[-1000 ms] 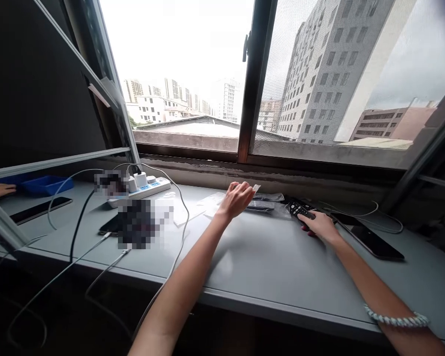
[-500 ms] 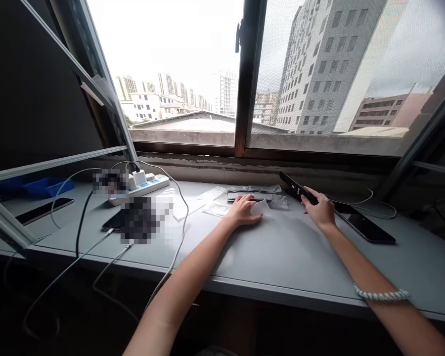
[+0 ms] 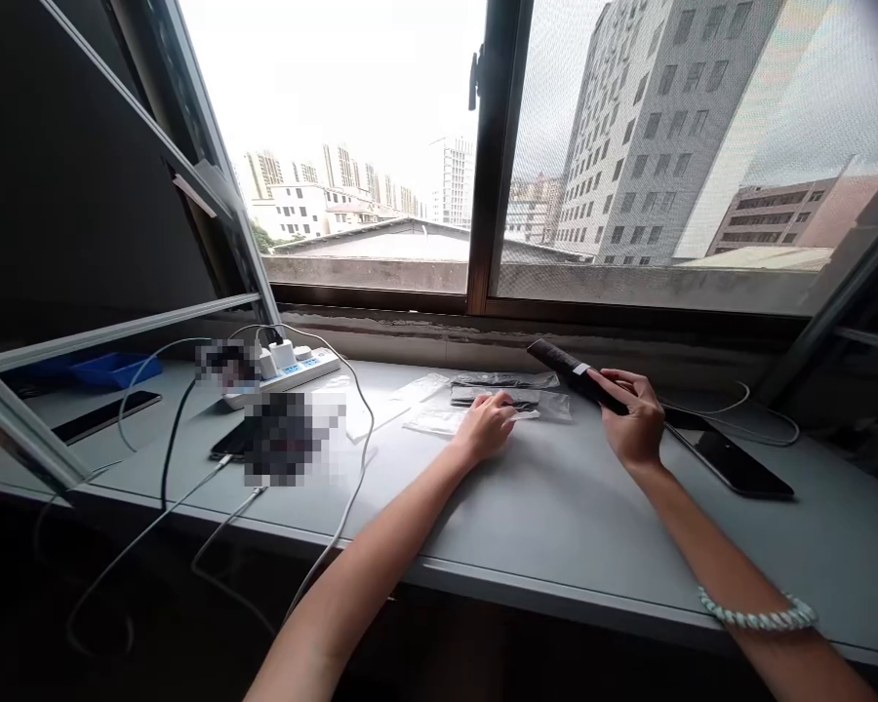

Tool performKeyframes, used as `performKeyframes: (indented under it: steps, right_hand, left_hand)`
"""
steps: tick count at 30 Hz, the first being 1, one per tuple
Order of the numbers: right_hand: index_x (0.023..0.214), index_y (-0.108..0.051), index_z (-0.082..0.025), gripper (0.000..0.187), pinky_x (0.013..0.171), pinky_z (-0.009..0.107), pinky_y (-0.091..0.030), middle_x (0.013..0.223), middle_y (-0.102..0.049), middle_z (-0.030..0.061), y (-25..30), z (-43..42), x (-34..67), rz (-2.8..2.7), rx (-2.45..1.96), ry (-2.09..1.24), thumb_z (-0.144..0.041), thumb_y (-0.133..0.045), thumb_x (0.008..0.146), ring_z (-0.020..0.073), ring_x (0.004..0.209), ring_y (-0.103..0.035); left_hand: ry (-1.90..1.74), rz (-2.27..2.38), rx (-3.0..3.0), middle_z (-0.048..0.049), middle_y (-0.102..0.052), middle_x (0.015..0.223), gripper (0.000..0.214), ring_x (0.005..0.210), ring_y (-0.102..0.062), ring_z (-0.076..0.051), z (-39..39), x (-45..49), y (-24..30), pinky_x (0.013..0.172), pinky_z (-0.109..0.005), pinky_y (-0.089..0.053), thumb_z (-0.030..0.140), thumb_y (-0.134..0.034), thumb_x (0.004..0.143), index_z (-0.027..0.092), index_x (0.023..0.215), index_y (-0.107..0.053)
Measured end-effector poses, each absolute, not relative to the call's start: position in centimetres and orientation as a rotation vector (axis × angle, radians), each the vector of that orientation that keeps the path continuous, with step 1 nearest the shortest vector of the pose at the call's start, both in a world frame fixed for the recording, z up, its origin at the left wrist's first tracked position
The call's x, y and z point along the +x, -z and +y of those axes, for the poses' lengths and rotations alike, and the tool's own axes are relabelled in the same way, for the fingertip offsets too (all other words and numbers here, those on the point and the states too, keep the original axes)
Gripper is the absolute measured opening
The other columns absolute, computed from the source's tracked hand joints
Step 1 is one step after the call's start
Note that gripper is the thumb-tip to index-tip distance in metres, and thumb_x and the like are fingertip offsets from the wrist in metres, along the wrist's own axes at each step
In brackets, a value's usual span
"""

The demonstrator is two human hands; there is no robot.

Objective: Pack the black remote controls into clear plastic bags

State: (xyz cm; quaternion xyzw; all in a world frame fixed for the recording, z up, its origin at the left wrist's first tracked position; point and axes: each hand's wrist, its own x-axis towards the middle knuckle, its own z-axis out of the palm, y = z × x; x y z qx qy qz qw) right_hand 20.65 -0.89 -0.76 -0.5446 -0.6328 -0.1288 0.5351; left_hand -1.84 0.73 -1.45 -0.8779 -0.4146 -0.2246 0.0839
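Note:
A long black remote control [image 3: 581, 375] is in my right hand [image 3: 635, 421], whose fingers wrap around its near end. It tilts up above the table with its back, bearing a small white label, towards me. My left hand [image 3: 487, 427] is low over the table, fingers curled in at the edge of a clear plastic bag [image 3: 525, 414]; the fingertips are partly hidden. Just beyond it lie dark items in clear sleeves [image 3: 501, 380]. Flat clear plastic [image 3: 433, 419] sits to its left.
Right of my right hand lies a black tablet-like device [image 3: 738, 458], a white cable [image 3: 765, 439] behind it. To the left are a power strip [image 3: 314, 367] with plugs, cables, a phone [image 3: 109, 414], a blue tray [image 3: 117, 370] and a metal frame [image 3: 124, 331]. A window stands behind.
The remote control has turned over in my right hand, from its button side to its labelled back. My left hand's fingers have drawn in more at the plastic. The view has shifted slightly.

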Motion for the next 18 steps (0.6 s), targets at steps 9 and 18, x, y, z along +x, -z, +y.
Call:
performKeyframes:
  steps: [9,18]
  right_hand:
    - [0.106,-0.067,-0.03,0.043,0.081,0.033,-0.05,0.105,-0.062,0.0034,0.5,-1.0,20.5,-1.529,-1.071,0.438,-0.006,-0.047,0.076,0.0199,0.094,-0.059]
    - [0.112,-0.063,-0.032,0.051,0.072,0.025,-0.048,0.109,-0.063,-0.0005,-1.4,-2.2,19.9,-1.792,-1.019,0.672,0.001,-0.045,0.077,0.0164,0.095,-0.059]
  left_hand:
    - [0.582,-1.224,-2.561,-0.0046,-0.055,0.101,0.022,0.095,-0.052,-0.017,-1.6,-0.1,0.6,0.09,-0.031,-0.033,0.014,-0.039,0.088,0.019,0.093,-0.06]
    - [0.572,-1.206,-2.407,-0.0055,-0.056,0.104,0.02,0.1,-0.049,-0.019,-1.5,-0.5,-0.4,0.088,-0.032,-0.032,0.011,-0.04,0.087,0.018,0.088,-0.059]
